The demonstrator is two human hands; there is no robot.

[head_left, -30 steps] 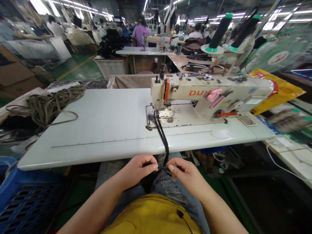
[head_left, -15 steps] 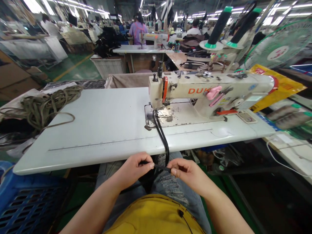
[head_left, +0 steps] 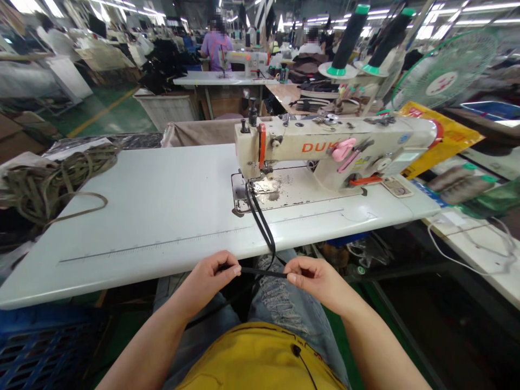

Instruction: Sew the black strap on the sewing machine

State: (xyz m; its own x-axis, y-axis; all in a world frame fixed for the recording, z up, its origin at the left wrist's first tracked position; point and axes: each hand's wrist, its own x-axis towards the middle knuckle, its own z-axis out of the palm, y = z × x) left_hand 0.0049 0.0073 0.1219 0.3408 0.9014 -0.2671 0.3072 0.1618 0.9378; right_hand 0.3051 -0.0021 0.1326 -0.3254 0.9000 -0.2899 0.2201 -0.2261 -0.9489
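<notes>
A narrow black strap (head_left: 263,272) is stretched between my two hands, just in front of the table edge and above my lap. My left hand (head_left: 215,273) pinches it between thumb and fingers. On the other side my right hand (head_left: 311,279) grips it the same way. Two black lengths run from near my right hand up over the table edge to the needle area of the white sewing machine (head_left: 280,146). How they sit under the presser foot is too small to tell. Below my hands, more black strap hangs dark and partly hidden.
On the white table (head_left: 162,200), a heap of olive straps (head_left: 60,176) lies at the left. A blue crate (head_left: 44,346) stands below left. Thread cones (head_left: 349,40), a green fan (head_left: 444,81) and a yellow bag (head_left: 442,138) are at the right. A person (head_left: 217,49) works farther back.
My hands have moved apart, so a longer piece of the black strap now spans between them. The whole view has shifted, with the machine and table sitting farther left.
</notes>
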